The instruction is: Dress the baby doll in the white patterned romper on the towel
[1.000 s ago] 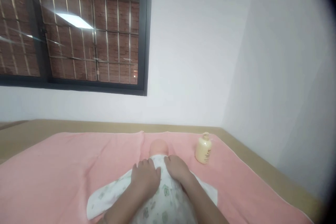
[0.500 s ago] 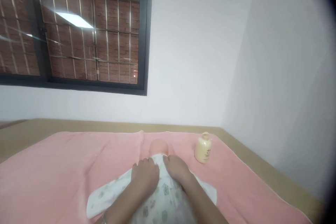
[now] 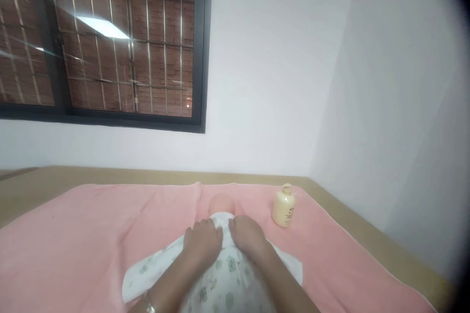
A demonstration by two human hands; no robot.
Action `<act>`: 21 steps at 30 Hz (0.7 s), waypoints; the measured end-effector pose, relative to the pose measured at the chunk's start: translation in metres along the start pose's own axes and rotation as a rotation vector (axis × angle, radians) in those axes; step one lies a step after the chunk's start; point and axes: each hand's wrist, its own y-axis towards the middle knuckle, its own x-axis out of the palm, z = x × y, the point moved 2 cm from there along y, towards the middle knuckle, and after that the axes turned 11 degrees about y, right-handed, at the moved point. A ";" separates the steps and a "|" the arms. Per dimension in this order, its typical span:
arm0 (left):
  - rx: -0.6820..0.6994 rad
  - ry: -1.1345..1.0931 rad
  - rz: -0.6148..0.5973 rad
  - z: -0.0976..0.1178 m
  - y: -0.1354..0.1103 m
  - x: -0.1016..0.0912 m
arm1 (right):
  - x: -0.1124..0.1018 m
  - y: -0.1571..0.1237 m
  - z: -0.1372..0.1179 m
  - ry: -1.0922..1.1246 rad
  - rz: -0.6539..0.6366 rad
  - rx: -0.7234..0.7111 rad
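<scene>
A baby doll [image 3: 221, 202] with a smooth bald head lies in the lower middle of the head view, its head toward the wall. It wears a white garment [image 3: 232, 281] with green prints, and the sleeves spread out to both sides. My left hand [image 3: 203, 240] is closed over the doll's left-side shoulder in view, fingers curled on the cloth. Over the other shoulder, my right hand [image 3: 247, 234] is closed in the same way, its thumb near the neck. The fingertips are partly hidden, and the doll's face does not show.
A pink blanket [image 3: 88, 234] lies under the doll on a tan surface [image 3: 370, 225]. To the right of the doll's head stands a cream pump bottle [image 3: 284, 207]. Behind are a white wall [image 3: 268, 73] and a dark-framed window [image 3: 201, 58] with bars outside.
Both hands stay on the doll's shoulders. The garment between them sits slightly farther toward the head, and more of the bracelet on my left wrist shows.
</scene>
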 end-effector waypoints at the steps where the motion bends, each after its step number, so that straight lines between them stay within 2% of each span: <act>1: 0.011 0.034 0.006 0.003 -0.004 -0.003 | 0.001 0.006 0.008 0.049 -0.022 0.028; 3: 0.020 0.049 -0.007 0.006 -0.009 -0.007 | 0.004 0.013 0.018 0.120 -0.063 0.069; 5: 0.014 -0.008 -0.047 0.002 -0.007 -0.008 | 0.004 0.013 0.017 0.108 -0.075 0.057; 9: -0.020 -0.214 -0.165 -0.016 0.009 0.001 | -0.002 -0.009 -0.009 -0.055 -0.040 -0.031; 12: -0.038 -0.276 -0.160 -0.021 0.018 0.009 | -0.006 -0.024 -0.027 -0.091 -0.030 -0.065; 14: -0.042 -0.233 -0.115 -0.018 0.017 0.010 | -0.006 -0.025 -0.028 -0.070 -0.017 -0.068; 17: -0.019 -0.055 -0.025 -0.007 0.007 0.005 | -0.002 -0.011 -0.013 0.005 0.007 -0.041; 21: 0.069 0.130 0.029 0.003 -0.002 0.000 | 0.004 0.012 0.012 0.135 -0.073 0.078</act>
